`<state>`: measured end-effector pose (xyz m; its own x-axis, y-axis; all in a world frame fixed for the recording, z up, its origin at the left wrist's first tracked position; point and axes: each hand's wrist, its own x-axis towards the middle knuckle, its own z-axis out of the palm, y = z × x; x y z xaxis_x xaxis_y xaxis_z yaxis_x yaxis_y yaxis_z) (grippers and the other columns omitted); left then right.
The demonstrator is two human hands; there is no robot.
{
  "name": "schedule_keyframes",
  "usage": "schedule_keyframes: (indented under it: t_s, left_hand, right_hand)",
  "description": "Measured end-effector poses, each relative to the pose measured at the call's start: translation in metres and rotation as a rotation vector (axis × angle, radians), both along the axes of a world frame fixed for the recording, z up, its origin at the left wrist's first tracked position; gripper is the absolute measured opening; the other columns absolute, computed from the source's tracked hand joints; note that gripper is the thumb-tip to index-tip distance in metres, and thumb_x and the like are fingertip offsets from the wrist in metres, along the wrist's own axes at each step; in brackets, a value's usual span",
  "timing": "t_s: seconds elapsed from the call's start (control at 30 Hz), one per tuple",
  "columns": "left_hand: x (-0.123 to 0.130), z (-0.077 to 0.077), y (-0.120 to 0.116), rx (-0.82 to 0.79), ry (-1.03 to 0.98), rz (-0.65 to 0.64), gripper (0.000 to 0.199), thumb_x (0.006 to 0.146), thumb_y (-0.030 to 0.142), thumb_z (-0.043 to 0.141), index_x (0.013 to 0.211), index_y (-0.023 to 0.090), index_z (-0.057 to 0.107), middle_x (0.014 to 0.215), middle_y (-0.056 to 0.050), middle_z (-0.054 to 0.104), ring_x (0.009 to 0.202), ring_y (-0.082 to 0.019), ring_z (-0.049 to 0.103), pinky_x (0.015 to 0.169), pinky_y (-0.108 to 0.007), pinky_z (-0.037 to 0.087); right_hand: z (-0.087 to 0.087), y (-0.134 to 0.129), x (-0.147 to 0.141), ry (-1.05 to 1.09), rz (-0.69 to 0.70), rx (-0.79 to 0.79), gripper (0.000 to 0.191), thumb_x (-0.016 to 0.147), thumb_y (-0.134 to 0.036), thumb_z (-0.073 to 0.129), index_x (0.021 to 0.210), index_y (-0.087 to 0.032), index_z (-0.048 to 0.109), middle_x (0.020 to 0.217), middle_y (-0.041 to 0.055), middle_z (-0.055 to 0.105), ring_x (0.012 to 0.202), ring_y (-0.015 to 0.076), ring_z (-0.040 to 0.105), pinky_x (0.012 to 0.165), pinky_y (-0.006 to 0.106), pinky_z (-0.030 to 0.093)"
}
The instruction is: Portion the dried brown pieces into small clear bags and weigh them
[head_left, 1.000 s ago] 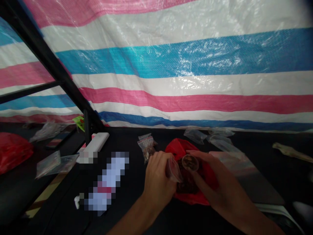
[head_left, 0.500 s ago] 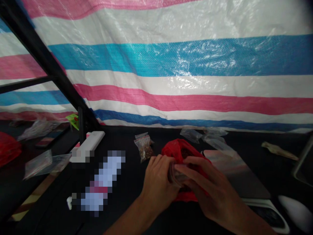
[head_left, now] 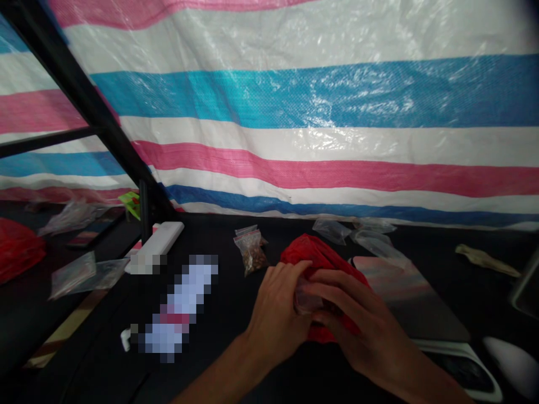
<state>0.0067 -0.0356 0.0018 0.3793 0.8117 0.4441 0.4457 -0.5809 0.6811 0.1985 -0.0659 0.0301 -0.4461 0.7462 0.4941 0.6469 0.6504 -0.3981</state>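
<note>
My work surface is a black tabletop. Items lying directly on it, left to right: a white rectangular box; a blurred, elongated object; a zip-lock bag of brown granules; a red plastic bag; clear plastic bags; a flat, reflective grey panel; a dried tan strip.

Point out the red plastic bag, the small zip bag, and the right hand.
Red plastic bag (head_left: 316, 252), head view, bunched top.
Small zip bag (head_left: 251, 255), head view, brown contents.
Right hand (head_left: 349, 308), head view, back of hand.
</note>
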Motion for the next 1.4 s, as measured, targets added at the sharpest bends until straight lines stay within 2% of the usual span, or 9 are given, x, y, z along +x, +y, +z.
schedule_keyframes:
  t_s: [0.2, 0.33, 0.43, 0.53, 0.67, 0.93, 1.13, 1.27, 1.4]
  left_hand:
    - [0.005, -0.001, -0.002, -0.089, -0.030, 0.136, 0.046, 0.085, 0.021, 0.074, 0.127, 0.024, 0.057, 0.111, -0.006, 0.069, 0.097, -0.025, 0.062, 0.083, -0.040, 0.048]
    - [0.004, 0.001, -0.002, -0.053, 0.008, 0.071, 0.019, 0.095, 0.025, 0.065, 0.114, 0.023, 0.062, 0.105, -0.006, 0.070, 0.096, -0.025, 0.061, 0.082, -0.040, 0.044]
    - [0.003, 0.003, -0.002, -0.034, -0.003, 0.033, 0.024, 0.095, 0.025, 0.066, 0.118, 0.021, 0.059, 0.108, -0.006, 0.070, 0.097, -0.024, 0.061, 0.083, -0.040, 0.045]
    - [0.002, 0.002, 0.001, -0.056, 0.011, 0.032, 0.036, 0.092, 0.020, 0.068, 0.126, 0.023, 0.057, 0.113, -0.006, 0.069, 0.101, -0.024, 0.063, 0.087, -0.041, 0.048]
    - [-0.002, 0.005, 0.007, -0.106, -0.025, 0.186, 0.033, 0.098, 0.024, 0.061, 0.131, 0.025, 0.057, 0.108, -0.005, 0.069, 0.097, -0.023, 0.064, 0.088, -0.040, 0.051]
    - [-0.008, 0.025, 0.013, -0.232, -0.060, 0.461, 0.029, 0.097, 0.032, 0.058, 0.124, 0.022, 0.057, 0.107, -0.009, 0.070, 0.092, -0.026, 0.071, 0.080, -0.039, 0.055]
    - [-0.005, 0.025, 0.004, -0.319, 0.033, 0.337, 0.037, 0.089, 0.037, 0.071, 0.121, 0.024, 0.058, 0.114, -0.012, 0.071, 0.090, -0.030, 0.073, 0.078, -0.042, 0.055]
    - [-0.007, 0.022, 0.000, -0.487, -0.177, 0.101, 0.055, 0.076, 0.020, 0.080, 0.125, 0.025, 0.056, 0.108, -0.008, 0.072, 0.087, -0.023, 0.073, 0.073, -0.033, 0.057]
    - [-0.003, 0.023, 0.003, -0.784, -0.462, -0.020, 0.060, 0.074, 0.008, 0.070, 0.128, 0.023, 0.048, 0.102, -0.003, 0.072, 0.078, -0.016, 0.069, 0.067, -0.027, 0.056]
  right_hand:
    - [0.002, 0.001, -0.002, 0.036, -0.021, 0.027, 0.037, 0.098, -0.003, 0.050, 0.122, -0.029, 0.062, 0.125, 0.0049, 0.067, 0.114, 0.0168, 0.067, 0.097, 0.030, 0.056]
    - [-0.001, 0.003, 0.000, 0.019, 0.025, 0.009, 0.048, 0.098, -0.002, 0.047, 0.136, -0.029, 0.057, 0.139, 0.0055, 0.065, 0.127, 0.0181, 0.063, 0.107, 0.034, 0.054]
    - [-0.004, 0.004, 0.001, 0.025, 0.012, 0.007, 0.045, 0.102, -0.011, 0.051, 0.143, -0.031, 0.054, 0.142, 0.0045, 0.065, 0.127, 0.0176, 0.064, 0.106, 0.033, 0.055]
    - [-0.004, 0.006, 0.002, 0.063, -0.121, -0.008, 0.035, 0.104, -0.021, 0.055, 0.136, -0.033, 0.061, 0.131, 0.0030, 0.070, 0.118, 0.0185, 0.069, 0.100, 0.033, 0.059]
    - [0.001, 0.008, 0.008, 0.129, -0.252, -0.076, 0.036, 0.105, -0.025, 0.053, 0.138, -0.035, 0.060, 0.134, 0.0038, 0.068, 0.122, 0.0201, 0.068, 0.102, 0.035, 0.058]
    - [0.004, 0.013, 0.023, -0.156, -0.186, -0.204, 0.030, 0.096, -0.016, 0.060, 0.116, -0.031, 0.076, 0.117, 0.0052, 0.077, 0.107, 0.0251, 0.072, 0.096, 0.046, 0.058]
    - [0.005, 0.011, 0.028, -0.226, -0.156, -0.241, 0.037, 0.092, -0.012, 0.062, 0.121, -0.032, 0.074, 0.119, 0.0041, 0.075, 0.112, 0.0257, 0.068, 0.101, 0.049, 0.053]
    - [0.007, 0.009, 0.027, -0.245, -0.125, -0.231, 0.041, 0.089, -0.008, 0.064, 0.119, -0.034, 0.075, 0.117, 0.0031, 0.075, 0.109, 0.0253, 0.069, 0.101, 0.048, 0.051]
    - [0.003, 0.008, 0.022, -0.242, -0.156, -0.229, 0.035, 0.088, -0.014, 0.070, 0.116, -0.033, 0.074, 0.113, 0.0024, 0.077, 0.105, 0.0260, 0.070, 0.096, 0.047, 0.052]
